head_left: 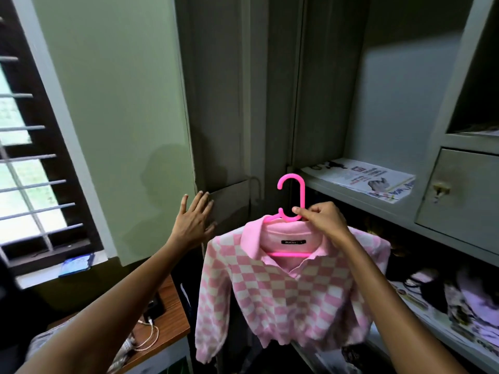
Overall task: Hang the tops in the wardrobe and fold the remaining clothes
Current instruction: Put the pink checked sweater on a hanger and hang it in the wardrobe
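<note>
Hands first: our left hand (193,221) lies flat, fingers straight, on the wardrobe door (216,117); our right hand (322,221) pinches the pink hanger (291,197) carrying the checkered sweater (283,287) before the shelves (359,197). Such a light pinch could let it tilt and slip off.

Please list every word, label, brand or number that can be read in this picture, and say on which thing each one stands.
"ZUDIO": black neck label inside the collar of the pink checked top; the small mark beside it is too small to read.
Newspaper on the wardrobe shelf: printed text, too blurred to read.
Blue packet on the window sill: print unreadable.
</note>
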Motion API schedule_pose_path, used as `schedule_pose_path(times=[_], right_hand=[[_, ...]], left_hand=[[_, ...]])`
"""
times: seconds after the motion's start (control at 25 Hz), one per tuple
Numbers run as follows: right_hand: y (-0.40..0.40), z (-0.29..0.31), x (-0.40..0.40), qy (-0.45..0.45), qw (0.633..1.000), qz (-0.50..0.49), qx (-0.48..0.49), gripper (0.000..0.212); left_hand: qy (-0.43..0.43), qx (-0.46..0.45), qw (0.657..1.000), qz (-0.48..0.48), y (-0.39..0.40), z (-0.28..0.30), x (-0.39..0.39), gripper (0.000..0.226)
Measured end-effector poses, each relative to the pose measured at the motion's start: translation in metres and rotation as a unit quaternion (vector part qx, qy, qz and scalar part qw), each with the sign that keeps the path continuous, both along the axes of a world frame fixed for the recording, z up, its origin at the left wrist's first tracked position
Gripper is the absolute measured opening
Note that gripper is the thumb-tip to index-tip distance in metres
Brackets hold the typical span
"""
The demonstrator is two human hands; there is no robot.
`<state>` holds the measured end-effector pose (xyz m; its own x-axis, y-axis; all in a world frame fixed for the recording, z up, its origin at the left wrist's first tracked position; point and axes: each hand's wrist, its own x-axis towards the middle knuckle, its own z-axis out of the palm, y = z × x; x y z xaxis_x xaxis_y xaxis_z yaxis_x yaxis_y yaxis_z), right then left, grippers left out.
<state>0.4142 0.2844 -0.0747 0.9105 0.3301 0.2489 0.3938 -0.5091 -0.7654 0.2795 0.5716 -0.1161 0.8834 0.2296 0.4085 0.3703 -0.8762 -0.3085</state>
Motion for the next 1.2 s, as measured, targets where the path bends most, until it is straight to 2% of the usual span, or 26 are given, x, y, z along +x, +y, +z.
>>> schedule_pose_path(times=[0.12,0.28,0.44,0.52,0.88,1.2], right_hand=[[0.007,0.003,0.003,-0.009,1.0,0.007,0.002,0.056],[0.01,0.004,0.005,-0.026,1.0,0.003,0.002,0.058],[0.005,0.0,0.01,-0.032,0.999,-0.007,-0.003,0.06],[0.001,-0.005,0.015,-0.035,0.999,-0.006,-0.003,0.061],[-0.011,-0.015,0.023,-0.048,0.997,-0.041,-0.04,0.061],[-0.015,-0.015,0.023,-0.056,0.997,-0.044,-0.026,0.06]], left_hand=[[-0.058,-0.009,0.997,0.04,0.018,0.015,0.017,0.075],[0.013,-0.008,0.995,0.1,0.035,0.034,0.038,0.087],[0.101,-0.069,0.984,0.127,0.047,0.02,0.054,0.089],[0.115,-0.083,0.98,0.139,0.052,0.011,0.06,0.093],[0.019,-0.11,0.984,0.137,0.049,0.008,0.093,0.101],[-0.012,-0.092,0.986,0.142,0.046,-0.002,0.095,0.097]])
